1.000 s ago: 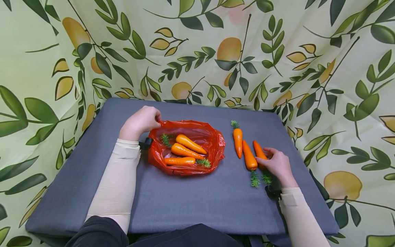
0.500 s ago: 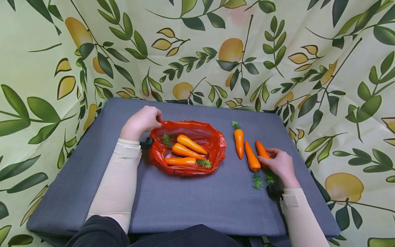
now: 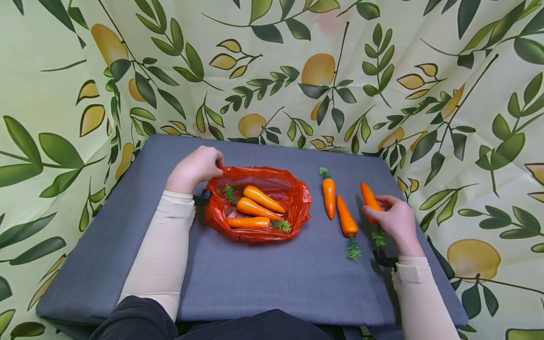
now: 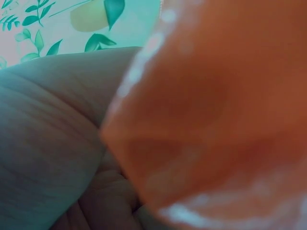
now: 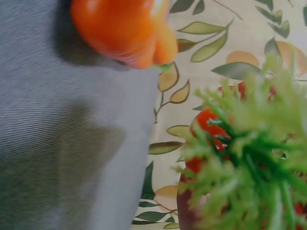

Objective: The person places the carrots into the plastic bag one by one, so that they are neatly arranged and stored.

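A red plastic bag (image 3: 255, 236) lies with its mouth wide open, and three orange carrots with green tops rest inside, the middle one (image 3: 257, 208) among them. My left hand (image 3: 194, 169) pinches the bag's far left rim. In the left wrist view the red plastic (image 4: 216, 110) fills the right side, blurred, beside the palm. On the right, my right hand (image 3: 398, 221) grips a carrot (image 3: 369, 194) by its thick end, its tip pointing away from me. The leafy top (image 5: 259, 163) of that carrot looms large in the right wrist view.
Two more carrots lie between bag and right hand: one (image 3: 329, 196) with its top pointing away, another (image 3: 347, 219) with its top toward me. All rest on a grey cloth-covered table (image 3: 272, 278). Leaf-patterned fabric (image 3: 276, 52) encloses the back and sides.
My right hand has moved right and slightly away with its carrot, separating it from the neighbouring one. My left hand and the bag have stayed in place.
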Tool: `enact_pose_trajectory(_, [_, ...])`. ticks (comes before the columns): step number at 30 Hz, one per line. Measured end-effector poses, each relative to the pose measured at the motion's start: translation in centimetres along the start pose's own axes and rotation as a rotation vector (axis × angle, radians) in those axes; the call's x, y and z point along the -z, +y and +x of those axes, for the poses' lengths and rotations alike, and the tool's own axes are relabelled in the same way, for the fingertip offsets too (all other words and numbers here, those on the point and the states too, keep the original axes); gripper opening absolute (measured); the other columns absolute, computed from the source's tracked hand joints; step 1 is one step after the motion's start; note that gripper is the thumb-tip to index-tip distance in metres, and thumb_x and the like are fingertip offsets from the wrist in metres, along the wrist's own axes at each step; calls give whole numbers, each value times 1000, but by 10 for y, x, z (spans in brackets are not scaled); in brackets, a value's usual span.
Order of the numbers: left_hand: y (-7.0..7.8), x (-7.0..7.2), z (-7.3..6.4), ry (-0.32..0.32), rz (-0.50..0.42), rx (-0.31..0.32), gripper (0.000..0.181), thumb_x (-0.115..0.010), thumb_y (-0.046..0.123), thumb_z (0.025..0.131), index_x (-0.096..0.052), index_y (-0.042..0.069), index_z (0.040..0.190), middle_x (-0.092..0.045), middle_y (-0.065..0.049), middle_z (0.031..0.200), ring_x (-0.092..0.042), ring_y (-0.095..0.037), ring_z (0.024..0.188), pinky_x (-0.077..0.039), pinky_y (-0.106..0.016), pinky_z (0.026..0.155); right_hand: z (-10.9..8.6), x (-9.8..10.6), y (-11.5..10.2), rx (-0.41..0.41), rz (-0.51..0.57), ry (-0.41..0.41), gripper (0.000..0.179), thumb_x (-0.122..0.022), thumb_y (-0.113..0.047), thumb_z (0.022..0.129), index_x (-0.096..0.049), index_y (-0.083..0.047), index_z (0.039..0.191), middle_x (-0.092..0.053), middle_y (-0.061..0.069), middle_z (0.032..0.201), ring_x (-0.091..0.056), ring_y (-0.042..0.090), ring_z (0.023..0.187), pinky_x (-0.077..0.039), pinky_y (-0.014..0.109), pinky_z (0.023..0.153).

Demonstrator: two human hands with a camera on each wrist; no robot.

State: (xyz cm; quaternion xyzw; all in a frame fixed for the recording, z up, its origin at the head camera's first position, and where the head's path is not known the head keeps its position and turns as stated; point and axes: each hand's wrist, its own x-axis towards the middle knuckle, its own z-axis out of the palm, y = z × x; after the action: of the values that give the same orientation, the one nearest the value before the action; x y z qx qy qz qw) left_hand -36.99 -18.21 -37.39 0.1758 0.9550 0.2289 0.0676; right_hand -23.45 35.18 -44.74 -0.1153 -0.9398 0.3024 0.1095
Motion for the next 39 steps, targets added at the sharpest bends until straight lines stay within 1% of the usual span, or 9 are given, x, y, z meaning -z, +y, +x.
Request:
enact_pose_trajectory(5, [-1,0,-1,6,2,2,7,-73,7,98,-79,4,99,-75,-15,97,-63,-27,78,-53,-35,65,1,3,-8,25,21,17,70,-86,-45,95,-70,3,142,-77,28,126,-72,35,103,-51,16,68])
enact_pose_trajectory(11, [-3,0,0,12,14,-8,7,-72,7,98,-79,4,97,-74,-15,96,-62,-27,76,-52,-34,64,2,7,-21,43,32,24,68,-86,-46,96,-69,1,144,-77,26,125,-70,33,100,-53,18,67])
enact_pose_trajectory(17, [-4,0,0,10,8,-10,7,-73,7,98,-79,4,97,-74,-15,96,-62,-27,76,-53,-34,64,4,13,-39,71,63,24,67,-85,-46,96,-69,-1,145,-77,25,126,-69,35,102,-55,19,66])
enact_pose_trajectory(23, [-4,1,-1,22,9,-11,6,-72,6,98,-79,5,97,-74,-15,96,-62,-27,76,-52,-34,64,6,13,-57,122,70,40,65,-86,-47,96,-71,-5,144,-78,22,126,-71,30,100,-55,18,67])
enact_pose_trajectory(27, [-2,4,-1,23,8,-12,7,-72,6,97,-78,5,96,-74,-14,95,-62,-27,76,-52,-34,64,8,13,-72,160,78,56,65,-87,-47,95,-71,-8,144,-79,19,125,-72,21,97,-56,17,67])
enact_pose_trajectory(32, [0,6,-2,22,5,-5,7,-72,7,98,-79,5,96,-75,-14,96,-62,-26,76,-52,-34,65,9,10,-91,218,117,66,63,-90,-44,93,-73,-10,143,-80,16,122,-70,3,88,-57,17,68])
enact_pose_trajectory(34, [0,5,-2,21,0,-4,7,-72,7,98,-79,5,97,-75,-14,96,-63,-27,77,-53,-34,65,10,8,-99,240,142,60,61,-91,-41,92,-73,-11,142,-80,16,121,-71,1,85,-59,17,68])
enact_pose_trajectory(36, [0,3,-3,18,-6,-3,7,-72,6,98,-79,5,97,-75,-14,97,-63,-27,78,-54,-34,66,9,4,-106,259,167,50,59,-92,-38,92,-74,-11,141,-80,16,120,-73,3,84,-60,18,67])
enact_pose_trajectory(39, [-2,0,-3,8,-13,-7,8,-71,5,98,-79,5,98,-76,-14,98,-64,-27,79,-54,-34,67,7,-2,-117,282,182,38,56,-93,-34,91,-75,-12,140,-80,15,118,-74,11,86,-61,19,68])
